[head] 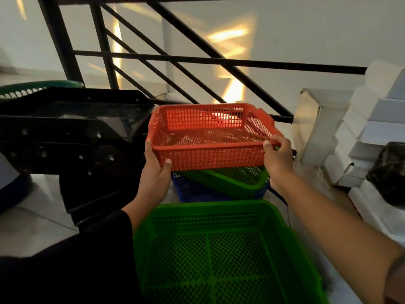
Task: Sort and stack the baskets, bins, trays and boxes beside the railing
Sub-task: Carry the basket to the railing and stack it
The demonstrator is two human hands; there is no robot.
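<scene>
Red basket [210, 137] — both hands, L [155, 170] & R [277, 159], grip its ends, above green basket [232, 181].

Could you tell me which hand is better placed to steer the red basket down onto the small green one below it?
Right. The right hand grips the red basket directly above the small green basket; the left hand is beside it.

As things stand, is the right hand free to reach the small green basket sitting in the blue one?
Probably not yet. The right hand grips the orange basket, which hangs directly over the small green basket and covers most of it.
</scene>
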